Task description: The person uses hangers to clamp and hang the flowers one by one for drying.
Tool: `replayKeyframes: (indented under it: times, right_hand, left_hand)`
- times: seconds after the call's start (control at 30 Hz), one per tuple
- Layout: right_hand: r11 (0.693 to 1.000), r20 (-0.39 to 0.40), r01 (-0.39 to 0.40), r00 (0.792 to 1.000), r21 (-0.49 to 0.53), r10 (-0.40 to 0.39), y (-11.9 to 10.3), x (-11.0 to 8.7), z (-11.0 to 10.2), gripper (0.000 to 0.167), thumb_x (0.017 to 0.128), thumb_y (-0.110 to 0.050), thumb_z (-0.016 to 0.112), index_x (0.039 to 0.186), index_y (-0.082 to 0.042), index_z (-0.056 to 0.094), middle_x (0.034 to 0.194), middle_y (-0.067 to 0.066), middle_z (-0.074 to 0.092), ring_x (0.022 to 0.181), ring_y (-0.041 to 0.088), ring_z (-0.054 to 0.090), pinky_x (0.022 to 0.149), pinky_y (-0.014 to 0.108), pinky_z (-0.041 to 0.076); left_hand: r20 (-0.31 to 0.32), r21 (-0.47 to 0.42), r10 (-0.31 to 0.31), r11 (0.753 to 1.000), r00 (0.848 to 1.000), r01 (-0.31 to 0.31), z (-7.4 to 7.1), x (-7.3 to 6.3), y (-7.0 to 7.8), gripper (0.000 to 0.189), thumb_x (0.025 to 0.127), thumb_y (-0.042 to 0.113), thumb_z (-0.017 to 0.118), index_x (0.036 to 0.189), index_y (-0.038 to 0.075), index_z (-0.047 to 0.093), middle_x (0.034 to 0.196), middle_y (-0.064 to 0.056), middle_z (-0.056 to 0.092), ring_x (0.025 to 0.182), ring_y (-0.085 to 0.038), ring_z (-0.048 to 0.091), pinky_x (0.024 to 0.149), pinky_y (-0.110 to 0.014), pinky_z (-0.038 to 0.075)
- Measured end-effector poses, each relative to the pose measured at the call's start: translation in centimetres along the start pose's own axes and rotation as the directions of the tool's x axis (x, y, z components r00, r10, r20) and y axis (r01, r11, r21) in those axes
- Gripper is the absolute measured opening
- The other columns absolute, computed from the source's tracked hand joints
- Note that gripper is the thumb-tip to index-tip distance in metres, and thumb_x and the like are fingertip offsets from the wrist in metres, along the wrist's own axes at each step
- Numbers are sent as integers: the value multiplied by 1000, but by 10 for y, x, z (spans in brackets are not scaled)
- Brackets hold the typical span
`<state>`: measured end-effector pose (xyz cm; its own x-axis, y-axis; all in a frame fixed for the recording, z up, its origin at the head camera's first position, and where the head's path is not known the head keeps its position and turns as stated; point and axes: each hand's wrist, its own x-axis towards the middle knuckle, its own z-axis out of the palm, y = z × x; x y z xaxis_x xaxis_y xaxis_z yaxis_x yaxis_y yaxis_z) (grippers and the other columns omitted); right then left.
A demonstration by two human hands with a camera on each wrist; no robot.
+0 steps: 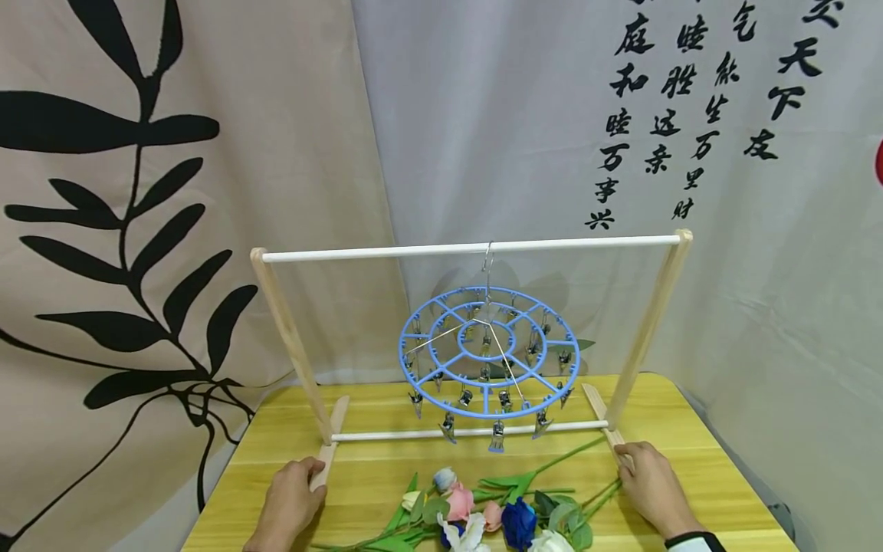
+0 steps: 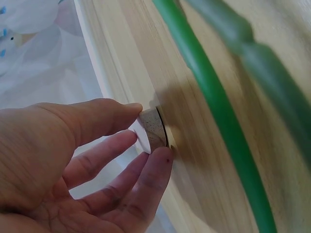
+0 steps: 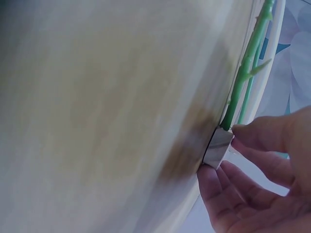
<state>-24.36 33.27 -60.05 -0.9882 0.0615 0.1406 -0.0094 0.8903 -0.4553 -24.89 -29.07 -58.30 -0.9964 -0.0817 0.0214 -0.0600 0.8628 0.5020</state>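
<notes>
A wooden rack with a white top rod (image 1: 379,251) stands on the table. My left hand (image 1: 288,498) pinches the near end of its left foot (image 1: 339,415); in the left wrist view, thumb and fingers sit around that wooden foot end (image 2: 154,127). On the other side, my right hand (image 1: 655,484) pinches the near end of the right foot (image 1: 595,400), whose squared foot end (image 3: 217,148) shows between thumb and fingers in the right wrist view. From the top rod hangs a round blue clip hanger (image 1: 560,343) with several metal clips dangling below it.
Artificial flowers lie along the table's front between the hands, among them a pink rose (image 1: 459,502) and a blue rose (image 1: 519,524). Green stems (image 3: 245,68) reach close to the right foot. Behind the wooden table (image 1: 269,429) hangs a printed cloth (image 1: 483,138).
</notes>
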Motion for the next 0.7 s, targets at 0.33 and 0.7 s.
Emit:
replayKeyframes:
  times: [0.33,0.7]
  right_hand:
    - [1000,6,14,1000,7,-14,-2,-3,-3,27,104,3,78,131,7,80,131,35,76,119,54,77,95,66,68]
    - [947,-188,300,930,-113,-317,-4,-29,3,57,83,9,98,136,-4,81,141,28,75,119,51,74,93,70,66]
  left_hand:
    - [-28,13,6,1000,1000,-6,1,-4,2,34,92,0,93,124,-7,82,102,-17,77,94,-35,78,83,-55,69]
    - [-25,38,-23,999,999,24,2,-13,9,31,95,6,92,123,-3,84,101,-19,75,87,-30,76,70,-49,65]
